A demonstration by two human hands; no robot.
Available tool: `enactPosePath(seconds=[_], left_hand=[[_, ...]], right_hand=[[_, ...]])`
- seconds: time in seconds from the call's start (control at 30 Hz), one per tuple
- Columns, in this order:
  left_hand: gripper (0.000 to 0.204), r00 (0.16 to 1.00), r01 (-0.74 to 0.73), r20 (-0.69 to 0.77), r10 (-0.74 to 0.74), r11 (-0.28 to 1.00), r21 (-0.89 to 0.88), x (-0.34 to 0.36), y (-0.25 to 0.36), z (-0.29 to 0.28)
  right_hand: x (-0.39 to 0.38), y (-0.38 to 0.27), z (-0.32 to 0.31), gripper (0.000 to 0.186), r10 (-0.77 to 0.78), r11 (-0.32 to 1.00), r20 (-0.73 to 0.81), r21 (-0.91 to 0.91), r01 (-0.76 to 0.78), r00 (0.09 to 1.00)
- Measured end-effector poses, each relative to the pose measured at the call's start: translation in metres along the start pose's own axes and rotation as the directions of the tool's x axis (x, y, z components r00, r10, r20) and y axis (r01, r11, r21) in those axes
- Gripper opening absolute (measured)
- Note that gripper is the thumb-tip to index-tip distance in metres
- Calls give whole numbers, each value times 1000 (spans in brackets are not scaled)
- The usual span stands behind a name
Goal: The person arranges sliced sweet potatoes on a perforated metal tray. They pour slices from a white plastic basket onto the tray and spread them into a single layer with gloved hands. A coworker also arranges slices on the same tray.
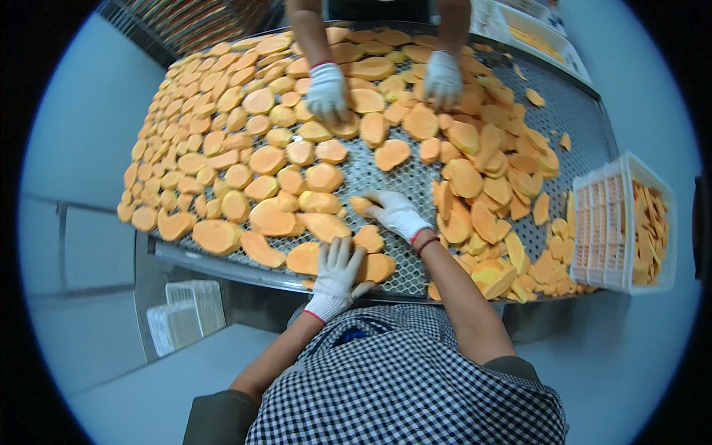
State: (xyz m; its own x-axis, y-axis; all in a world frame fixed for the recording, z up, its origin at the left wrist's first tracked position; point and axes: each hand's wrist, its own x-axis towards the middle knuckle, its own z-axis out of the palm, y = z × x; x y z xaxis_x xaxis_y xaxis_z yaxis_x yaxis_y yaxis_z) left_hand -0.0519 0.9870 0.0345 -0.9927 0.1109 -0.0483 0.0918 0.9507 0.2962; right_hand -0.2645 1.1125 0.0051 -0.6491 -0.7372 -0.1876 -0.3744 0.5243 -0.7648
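Observation:
Orange slices that look like sweet potato lie spread over a metal mesh tray. My left hand, in a white knit glove, rests with its fingers stretched over slices by the near edge; a long slice lies beside its thumb. My right hand, gloved likewise, has its fingertips closed on a small sweet potato slice just above the mesh. Left of both hands, slices lie mostly in a single layer. To the right of my right hand is a loose heap of slices.
Across the tray a co-worker's two gloved hands touch slices. A white plastic basket with slices inside stands tilted at the right edge. Another white crate sits far right, a slatted rack far left, and white baskets low on the left.

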Motion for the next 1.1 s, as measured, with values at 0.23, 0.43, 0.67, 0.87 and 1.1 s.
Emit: enactPosePath(seconds=[0.23, 0.43, 0.67, 0.87, 1.1], left_hand=[[52, 784, 319, -510, -354, 935, -158, -40, -46, -14], [59, 761, 558, -423, -491, 829, 41, -42, -98, 0], [58, 777, 583, -362, -514, 805, 107, -40, -102, 23], [56, 774, 541, -446, -449, 835, 99, -23, -100, 25], [55, 782, 512, -409, -471, 859, -11, -27, -92, 14]], right_hand=[[-1, -96, 41, 48, -143, 959, 101, 261, 112, 985], [45, -120, 116, 25, -249, 925, 93, -271, 265, 964], [-15, -71, 49, 41, -327, 938, -349, -230, 257, 878], [-96, 60, -54, 71, 264, 839, -514, -294, -457, 816], [-105, 48, -52, 49, 378, 874, -474, 465, -138, 796]])
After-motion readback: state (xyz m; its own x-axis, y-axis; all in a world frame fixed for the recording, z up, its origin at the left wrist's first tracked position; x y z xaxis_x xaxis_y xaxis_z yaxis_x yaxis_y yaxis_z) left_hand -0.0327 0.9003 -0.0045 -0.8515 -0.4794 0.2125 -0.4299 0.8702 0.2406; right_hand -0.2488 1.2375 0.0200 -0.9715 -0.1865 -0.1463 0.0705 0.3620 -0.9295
